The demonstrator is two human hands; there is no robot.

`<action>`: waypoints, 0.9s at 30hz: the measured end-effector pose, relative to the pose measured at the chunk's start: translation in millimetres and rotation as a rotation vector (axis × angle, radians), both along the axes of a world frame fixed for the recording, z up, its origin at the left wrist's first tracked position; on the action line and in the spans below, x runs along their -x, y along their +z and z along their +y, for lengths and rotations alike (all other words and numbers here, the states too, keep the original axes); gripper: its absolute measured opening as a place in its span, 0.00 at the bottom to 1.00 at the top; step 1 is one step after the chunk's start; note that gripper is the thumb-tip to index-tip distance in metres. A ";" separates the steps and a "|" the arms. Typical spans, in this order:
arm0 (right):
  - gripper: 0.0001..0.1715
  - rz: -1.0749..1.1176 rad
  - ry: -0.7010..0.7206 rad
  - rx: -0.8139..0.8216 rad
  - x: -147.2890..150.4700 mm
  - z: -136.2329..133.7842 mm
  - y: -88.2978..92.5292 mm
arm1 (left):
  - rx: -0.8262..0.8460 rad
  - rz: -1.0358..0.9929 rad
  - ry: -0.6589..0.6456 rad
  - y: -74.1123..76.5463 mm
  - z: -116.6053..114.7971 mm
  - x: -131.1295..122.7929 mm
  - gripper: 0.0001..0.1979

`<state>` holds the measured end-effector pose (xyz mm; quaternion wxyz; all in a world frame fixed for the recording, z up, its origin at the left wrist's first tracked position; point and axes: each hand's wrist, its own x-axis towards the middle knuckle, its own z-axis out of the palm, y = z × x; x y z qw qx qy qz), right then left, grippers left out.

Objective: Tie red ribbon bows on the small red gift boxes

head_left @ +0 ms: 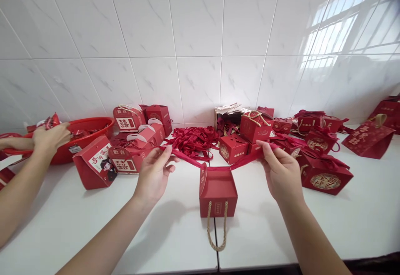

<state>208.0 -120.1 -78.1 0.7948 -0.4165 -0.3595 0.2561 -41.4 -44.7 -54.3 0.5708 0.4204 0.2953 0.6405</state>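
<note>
A small red gift box (219, 188) stands on the white table in front of me, its twisted gold cord handle (218, 241) hanging down on the near side. A dark red ribbon (245, 158) runs across the far top edge of the box. My left hand (154, 174) pinches one end of it, up and to the left of the box. On the right, my right hand (279, 171) pinches the other end between thumb and fingers. Between each hand and the box the ribbon slants down. Neither hand touches the box itself.
A loose heap of red ribbon (195, 139) lies behind the box. Several finished-looking red boxes (325, 179) crowd the right, more boxes (128, 118) the left. Another person's hands (51, 137) work over a red basin (83, 141). A tiled wall (200, 29) closes the back.
</note>
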 end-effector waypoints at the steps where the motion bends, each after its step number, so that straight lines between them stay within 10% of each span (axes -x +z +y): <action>1: 0.15 -0.082 -0.012 -0.013 1.2 1.7 10.6 | -0.073 0.037 -0.011 8.1 0.8 -4.0 0.12; 11: 0.12 -0.441 0.152 -0.098 24.9 21.3 83.5 | -0.374 0.363 -0.153 63.4 6.2 -46.1 0.15; 27: 0.11 -0.218 0.524 -0.138 34.7 26.8 86.9 | -0.358 0.321 -0.245 70.4 2.0 -55.8 0.16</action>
